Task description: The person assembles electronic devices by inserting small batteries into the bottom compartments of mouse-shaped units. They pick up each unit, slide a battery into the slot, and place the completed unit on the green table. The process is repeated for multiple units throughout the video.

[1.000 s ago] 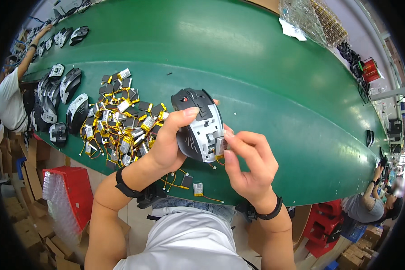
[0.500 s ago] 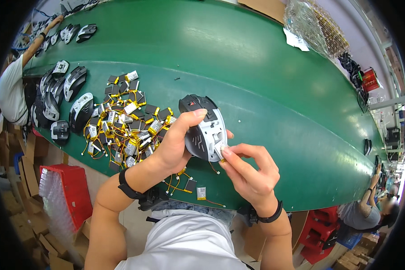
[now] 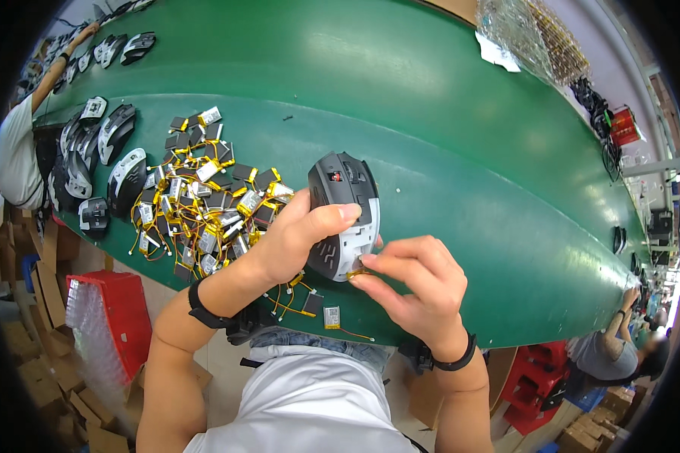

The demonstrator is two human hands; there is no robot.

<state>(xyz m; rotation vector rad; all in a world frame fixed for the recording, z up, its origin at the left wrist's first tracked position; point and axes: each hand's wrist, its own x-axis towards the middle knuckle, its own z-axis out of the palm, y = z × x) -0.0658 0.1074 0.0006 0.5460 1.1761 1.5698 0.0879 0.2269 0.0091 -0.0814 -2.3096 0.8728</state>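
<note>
My left hand (image 3: 298,234) is wrapped round a black and white computer mouse (image 3: 345,185), its thumb lying across the top. The mouse is held above the bench, with a hollow showing in its white lower part. At that lower end, my right hand (image 3: 419,283) pinches a small battery (image 3: 357,272) between thumb and forefinger. Only its yellow edge shows; the fingers hide most of it. Left of the mouse spreads a heap of flat silver and black batteries (image 3: 208,172) with thin wires and white plugs. One loose battery (image 3: 332,317) lies near the bench's front edge.
Several mice (image 3: 128,180) stand at the left on the green bench (image 3: 461,226); more lie along its far left. A co-worker's arm (image 3: 53,79) reaches in there. Red crates (image 3: 109,317) and cardboard boxes are below. Other people sit at the far right.
The mouse has turned more upright in my left hand. My right fingers have moved down and left at its lower end, and the battery's silver face is now hidden. The view has shifted slightly.
</note>
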